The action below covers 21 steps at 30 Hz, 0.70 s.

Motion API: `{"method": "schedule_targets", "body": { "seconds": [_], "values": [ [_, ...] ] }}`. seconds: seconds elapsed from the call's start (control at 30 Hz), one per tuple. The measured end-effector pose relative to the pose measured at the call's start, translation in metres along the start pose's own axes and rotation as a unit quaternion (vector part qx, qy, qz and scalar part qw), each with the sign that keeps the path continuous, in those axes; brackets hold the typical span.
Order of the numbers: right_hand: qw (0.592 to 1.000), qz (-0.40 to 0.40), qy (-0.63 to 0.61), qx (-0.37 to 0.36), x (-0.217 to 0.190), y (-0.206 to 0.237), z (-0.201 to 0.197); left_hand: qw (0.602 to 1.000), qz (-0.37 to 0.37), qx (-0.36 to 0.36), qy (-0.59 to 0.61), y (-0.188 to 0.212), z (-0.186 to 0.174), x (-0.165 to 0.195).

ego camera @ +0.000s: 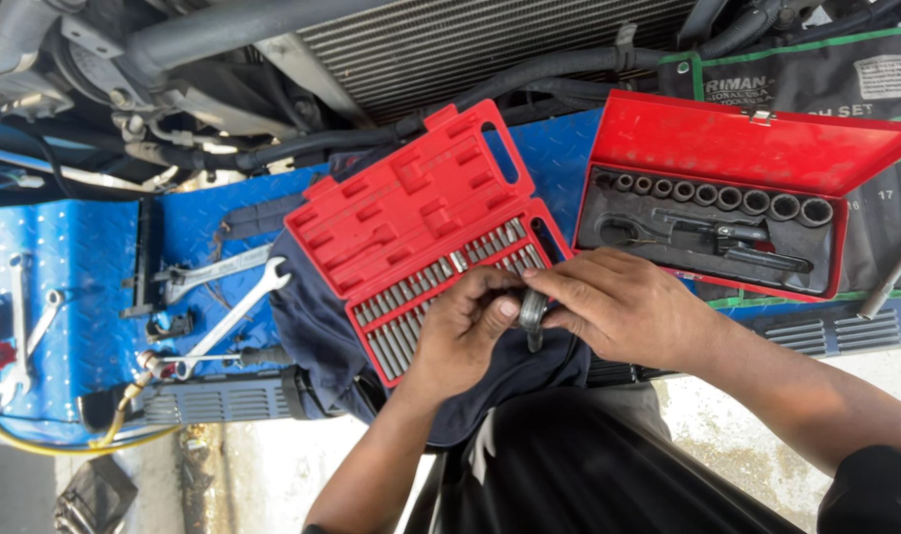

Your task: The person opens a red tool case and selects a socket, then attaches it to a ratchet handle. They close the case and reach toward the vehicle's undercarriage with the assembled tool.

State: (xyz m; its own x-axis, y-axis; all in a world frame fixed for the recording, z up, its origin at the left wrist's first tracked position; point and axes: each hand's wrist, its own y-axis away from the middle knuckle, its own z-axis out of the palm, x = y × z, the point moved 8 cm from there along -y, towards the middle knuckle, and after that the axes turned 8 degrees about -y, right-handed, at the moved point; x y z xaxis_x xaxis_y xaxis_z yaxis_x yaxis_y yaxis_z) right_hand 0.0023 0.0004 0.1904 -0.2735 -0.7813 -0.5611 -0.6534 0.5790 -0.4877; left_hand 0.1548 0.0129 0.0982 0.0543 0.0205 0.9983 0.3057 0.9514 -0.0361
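Observation:
My left hand [465,331] and my right hand [624,307] meet over the front edge of an open red plastic bit case [411,198], both pinching a small metal socket-like piece [533,314] with a short bit pointing down. The case's lower half holds rows of silver bits [441,287]. It rests on a dark blue cloth [317,316]. To the right, past my right hand, stands an open red metal socket box [737,148] holding a row of sockets [718,195] and a ratchet handle [732,237].
Several open-end wrenches [228,297] lie on the blue checker-plate surface [75,257] at left, with smaller wrenches [30,326] further left. Hoses and a radiator [450,40] run across the top. A black wrench roll [826,69] lies behind the socket box. Concrete floor shows below.

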Motion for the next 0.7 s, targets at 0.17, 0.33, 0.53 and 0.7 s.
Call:
{"method": "schedule_targets", "body": {
  "seconds": [0.17, 0.33, 0.53, 0.7],
  "values": [
    [0.998, -0.029, 0.023, 0.058, -0.003, 0.009, -0.002, 0.999, -0.009, 0.022, 0.046, -0.002, 0.004, -0.004],
    [0.992, 0.043, -0.092, 0.076, 0.017, 0.033, 0.019, 0.998, -0.002, 0.015, 0.062, -0.003, 0.012, -0.013],
    [0.912, 0.276, -0.265, 0.146, 0.044, 0.081, 0.054, 0.999, 0.026, 0.01, 0.045, -0.005, 0.018, -0.014],
    [0.753, 0.414, -0.472, 0.197, 0.054, 0.092, 0.078, 0.998, 0.009, 0.029, 0.046, -0.006, 0.013, -0.005]
  ]
}}
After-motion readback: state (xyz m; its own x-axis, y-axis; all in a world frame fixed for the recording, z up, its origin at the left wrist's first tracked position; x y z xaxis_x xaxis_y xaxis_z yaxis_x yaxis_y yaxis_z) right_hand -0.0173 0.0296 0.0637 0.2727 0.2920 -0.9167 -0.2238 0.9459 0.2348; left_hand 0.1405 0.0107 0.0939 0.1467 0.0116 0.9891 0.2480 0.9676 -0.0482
